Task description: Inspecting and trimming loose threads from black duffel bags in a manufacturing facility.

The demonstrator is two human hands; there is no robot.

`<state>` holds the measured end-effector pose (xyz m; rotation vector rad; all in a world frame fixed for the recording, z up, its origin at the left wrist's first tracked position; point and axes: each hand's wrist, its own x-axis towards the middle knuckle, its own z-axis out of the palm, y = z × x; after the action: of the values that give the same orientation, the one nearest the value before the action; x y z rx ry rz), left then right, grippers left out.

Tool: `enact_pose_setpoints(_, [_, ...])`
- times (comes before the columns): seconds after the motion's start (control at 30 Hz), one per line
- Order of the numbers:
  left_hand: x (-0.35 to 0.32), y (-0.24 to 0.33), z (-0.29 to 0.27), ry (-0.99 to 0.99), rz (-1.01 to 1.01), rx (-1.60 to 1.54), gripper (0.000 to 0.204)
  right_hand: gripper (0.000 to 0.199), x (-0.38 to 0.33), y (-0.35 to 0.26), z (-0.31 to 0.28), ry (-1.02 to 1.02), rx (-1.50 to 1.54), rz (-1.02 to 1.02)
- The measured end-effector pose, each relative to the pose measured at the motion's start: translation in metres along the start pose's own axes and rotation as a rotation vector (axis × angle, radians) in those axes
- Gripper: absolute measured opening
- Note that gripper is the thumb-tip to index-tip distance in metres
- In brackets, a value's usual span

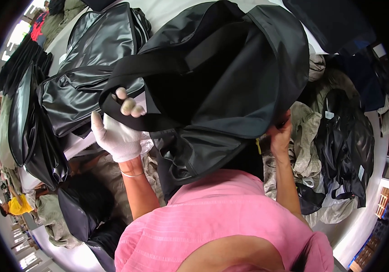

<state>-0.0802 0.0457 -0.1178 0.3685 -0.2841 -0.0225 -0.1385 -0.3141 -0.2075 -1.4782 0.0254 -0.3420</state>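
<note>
A pink shirt (212,217) fills the foreground; the gloved left hand (118,131) and bare right hand (279,132) grip 1 black jacket (221,77) at opposite edges.

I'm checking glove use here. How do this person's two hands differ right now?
The left hand wears a white glove; the right hand is bare. The left grips the black garment at its near left edge, fingers showing; the right is half hidden under its right side. Both hold it up.

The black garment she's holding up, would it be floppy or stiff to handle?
Probably floppy: the black garment sags and folds between the left hand and right hand. Its sheen suggests a somewhat slippery surface. It looks light for its size.
</note>
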Motion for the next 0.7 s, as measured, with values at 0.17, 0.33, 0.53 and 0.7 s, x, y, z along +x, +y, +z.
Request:
enact_pose_setpoints(0.17, [-0.013, -0.007, 0.000, -0.076, -0.056, 0.185, 0.053, 0.028, -0.001, -0.035, -0.001, 0.111, -0.187, -0.018])
enact_pose_setpoints(0.33, [-0.030, -0.027, 0.046, 0.022, -0.008, 0.928, 0.043, 0.020, -0.003, -0.120, 0.031, 0.127, -0.122, -0.317])
enact_pose_setpoints(0.53, [-0.038, -0.063, 0.072, -0.611, 0.331, 1.568, 0.029, 0.046, 0.000, -0.149, 0.088, -0.470, 0.091, 0.326])
enact_pose_setpoints(0.7, [-0.056, -0.069, 0.067, -0.668, 0.218, 1.733, 0.026, 0.047, 0.009, -0.148, 0.088, -0.435, 0.267, 0.413])
